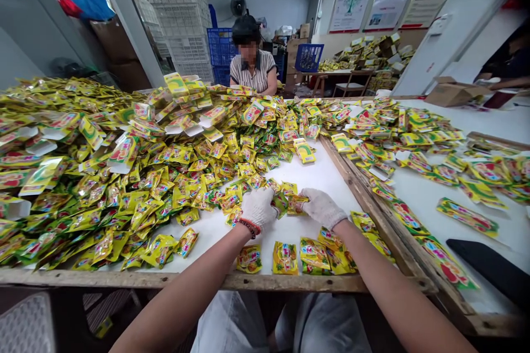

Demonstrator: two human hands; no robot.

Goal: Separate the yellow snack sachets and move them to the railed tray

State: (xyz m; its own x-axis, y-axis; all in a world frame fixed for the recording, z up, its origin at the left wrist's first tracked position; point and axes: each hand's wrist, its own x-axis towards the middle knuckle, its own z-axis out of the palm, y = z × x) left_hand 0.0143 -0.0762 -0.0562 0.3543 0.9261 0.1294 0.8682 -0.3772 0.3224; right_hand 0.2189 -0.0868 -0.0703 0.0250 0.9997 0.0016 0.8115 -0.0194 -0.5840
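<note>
Both my hands wear white gloves and meet over small yellow snack packets (pixel 290 198) at the near middle of the white table (pixel 327 176). My left hand (pixel 259 208), with a red bead bracelet at the wrist, is curled closed on a packet at the edge of the big pile (pixel 103 165). My right hand (pixel 322 207) is closed too, pinching packets between the two hands. A short row of packets (pixel 298 256) lies along the table's near wooden edge, just below my hands.
A seated person in a striped shirt (pixel 252 69) works at the far side. A second table (pixel 439 187) on the right holds more packets and flat boxes. White and blue crates (pixel 182 16) stack at the back. A dark flat object (pixel 492 267) lies at the right.
</note>
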